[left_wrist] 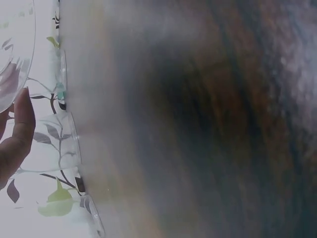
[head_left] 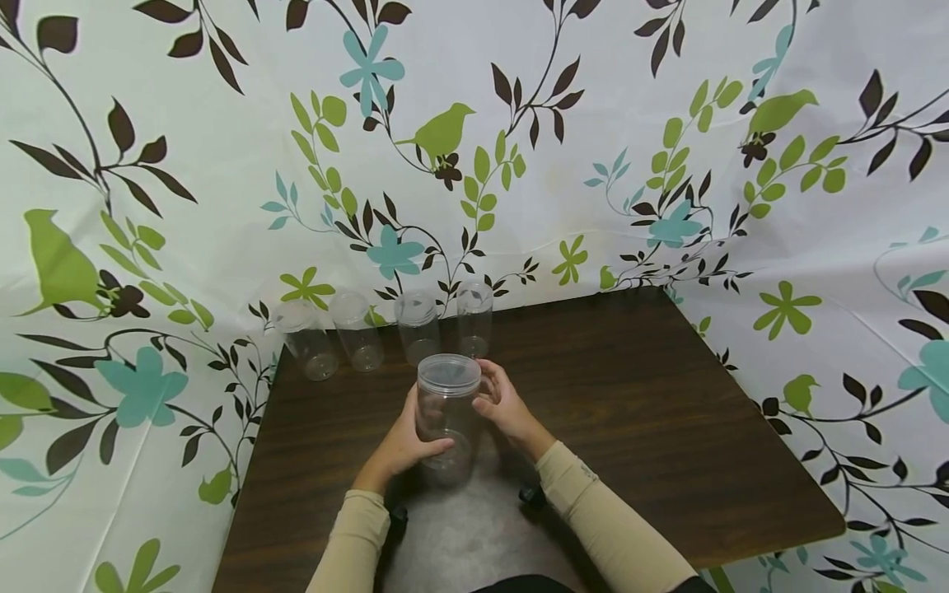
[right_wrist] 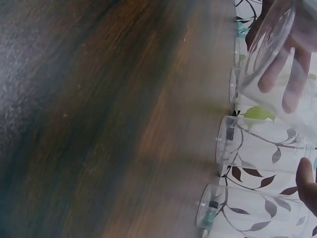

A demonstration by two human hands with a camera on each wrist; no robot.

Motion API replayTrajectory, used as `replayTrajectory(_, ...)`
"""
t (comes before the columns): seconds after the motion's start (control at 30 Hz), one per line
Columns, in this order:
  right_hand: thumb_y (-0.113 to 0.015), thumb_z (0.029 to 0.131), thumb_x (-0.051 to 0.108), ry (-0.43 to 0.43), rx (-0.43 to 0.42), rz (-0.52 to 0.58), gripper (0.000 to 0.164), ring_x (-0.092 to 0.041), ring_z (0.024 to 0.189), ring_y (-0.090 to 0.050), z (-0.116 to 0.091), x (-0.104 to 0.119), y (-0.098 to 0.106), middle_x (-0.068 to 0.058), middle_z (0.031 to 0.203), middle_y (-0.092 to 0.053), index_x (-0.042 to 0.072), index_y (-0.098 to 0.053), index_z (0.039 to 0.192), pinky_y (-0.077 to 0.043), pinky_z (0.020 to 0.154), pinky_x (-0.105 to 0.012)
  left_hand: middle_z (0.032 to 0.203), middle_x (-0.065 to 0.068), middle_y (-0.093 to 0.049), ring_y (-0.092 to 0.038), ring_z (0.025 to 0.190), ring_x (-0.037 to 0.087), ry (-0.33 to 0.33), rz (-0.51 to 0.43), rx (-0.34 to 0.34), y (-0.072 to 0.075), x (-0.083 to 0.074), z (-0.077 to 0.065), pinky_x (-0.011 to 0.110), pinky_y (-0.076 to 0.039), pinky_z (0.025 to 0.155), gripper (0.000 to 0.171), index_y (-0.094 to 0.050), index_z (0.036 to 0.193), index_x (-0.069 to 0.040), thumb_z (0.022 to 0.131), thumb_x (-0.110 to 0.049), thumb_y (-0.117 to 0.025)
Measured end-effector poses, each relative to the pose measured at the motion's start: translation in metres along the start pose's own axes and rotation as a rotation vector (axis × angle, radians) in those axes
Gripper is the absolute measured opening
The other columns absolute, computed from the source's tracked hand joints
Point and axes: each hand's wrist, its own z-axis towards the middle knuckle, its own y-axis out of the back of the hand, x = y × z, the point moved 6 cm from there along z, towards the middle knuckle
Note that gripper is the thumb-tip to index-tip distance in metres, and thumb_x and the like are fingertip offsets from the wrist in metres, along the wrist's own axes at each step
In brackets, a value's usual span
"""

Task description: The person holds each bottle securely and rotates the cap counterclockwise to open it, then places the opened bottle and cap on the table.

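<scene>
Noting a lidded jar in the left hand, fingers wrapped round; right hand beside it, grip unclear; four clear containers beyond it. Only the head view shows the jar whole.

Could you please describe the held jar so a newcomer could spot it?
Find the dark brown table; four other jars sit along its far edge. Nearer, between the left hand and right hand, is the clear jar: the only one held.
</scene>
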Motion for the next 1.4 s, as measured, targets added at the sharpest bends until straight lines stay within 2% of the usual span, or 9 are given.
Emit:
replayTrajectory(0.27,-0.078,0.081,0.060,-0.024,0.025,0.011,0.113,-0.025,0.132,-0.045,0.004,0.003,-0.008,-0.030,0.152,-0.035,-0.004,-0.021,0.155,-0.043,0.102,-0.028,0.145,0.020,-0.049,-0.056,0.125,0.035,-0.032,0.028,0.037,-0.009,-0.003,0.001,0.050,-0.043,0.105,0.121,-0.003,0.162,-0.015,0.077,-0.014,-0.089)
replayTrajectory(0.5,-0.083,0.080,0.053,-0.032,0.001,0.054,0.113,-0.020,0.124,-0.051,0.004,0.003,-0.009,-0.035,0.148,-0.037,-0.008,-0.023,0.154,-0.046,0.100,-0.026,0.143,0.019,-0.051,-0.058,0.124,0.033,-0.029,0.024,0.043,-0.016,-0.001,0.000,0.045,-0.045,0.104,0.119,-0.006,0.161,-0.016,0.077,-0.010,-0.089)
replayTrajectory(0.7,-0.081,0.085,0.045,0.025,-0.008,0.108,0.106,-0.024,0.129,-0.047,0.007,0.010,-0.006,-0.034,0.152,-0.033,-0.005,-0.020,0.156,-0.043,0.102,-0.027,0.145,0.019,-0.049,-0.058,0.123,0.036,-0.045,0.016,0.040,-0.015,0.000,0.000,0.048,-0.046,0.102,0.119,-0.006,0.162,-0.018,0.076,-0.009,-0.089)
replayTrajectory(0.83,-0.078,0.091,0.033,0.115,-0.024,0.195,0.097,-0.022,0.133,-0.045,0.014,0.024,0.003,-0.034,0.155,-0.027,-0.004,-0.015,0.155,-0.042,0.105,-0.028,0.145,0.019,-0.049,-0.058,0.123,0.036,-0.053,0.010,0.037,-0.015,0.002,0.000,0.050,-0.046,0.101,0.121,-0.007,0.162,-0.019,0.076,-0.008,-0.090)
replayTrajectory(0.93,-0.075,0.093,0.020,0.182,-0.068,0.240,0.087,-0.023,0.134,-0.045,0.021,0.036,0.020,-0.032,0.156,-0.026,-0.003,-0.014,0.151,-0.044,0.103,-0.028,0.153,0.020,-0.042,-0.055,0.127,0.037,-0.044,0.011,0.017,-0.013,0.004,-0.001,0.053,-0.041,0.107,0.124,-0.005,0.163,-0.021,0.075,-0.010,-0.091)
replayTrajectory(1.03,-0.075,0.093,0.020,0.177,-0.140,0.243,0.083,-0.020,0.131,-0.047,0.026,0.045,0.043,-0.026,0.154,-0.030,0.000,-0.016,0.149,-0.045,0.101,-0.030,0.159,0.021,-0.033,-0.046,0.136,0.039,-0.019,0.049,-0.032,-0.006,0.007,-0.003,0.059,-0.031,0.112,0.128,-0.004,0.163,-0.024,0.072,-0.017,-0.094)
replayTrajectory(1.13,-0.074,0.095,0.025,0.114,-0.215,0.228,0.086,-0.018,0.130,-0.045,0.030,0.049,0.072,-0.021,0.155,-0.029,0.003,-0.013,0.152,-0.040,0.106,-0.042,0.158,0.022,-0.037,-0.039,0.141,0.040,-0.016,0.088,-0.077,0.002,0.008,-0.005,0.062,-0.024,0.114,0.130,-0.005,0.163,-0.025,0.070,-0.021,-0.096)
replayTrajectory(1.27,-0.063,0.099,0.020,0.024,-0.290,0.190,0.082,-0.026,0.136,-0.038,0.037,0.045,0.115,-0.020,0.158,-0.019,0.009,-0.006,0.158,-0.027,0.113,-0.060,0.153,0.023,-0.044,-0.037,0.143,0.040,-0.069,0.072,-0.101,0.011,0.007,-0.006,0.061,-0.022,0.115,0.129,-0.003,0.162,-0.020,0.071,-0.016,-0.095)
replayTrajectory(1.4,-0.057,0.103,0.018,-0.096,-0.325,0.049,0.081,-0.037,0.139,-0.032,0.044,0.031,0.157,-0.021,0.159,-0.012,0.016,-0.001,0.162,-0.025,0.114,-0.065,0.153,0.024,-0.043,-0.035,0.144,0.039,-0.086,0.065,-0.126,0.020,0.010,-0.007,0.060,-0.019,0.116,0.127,0.001,0.162,-0.018,0.074,-0.010,-0.092)
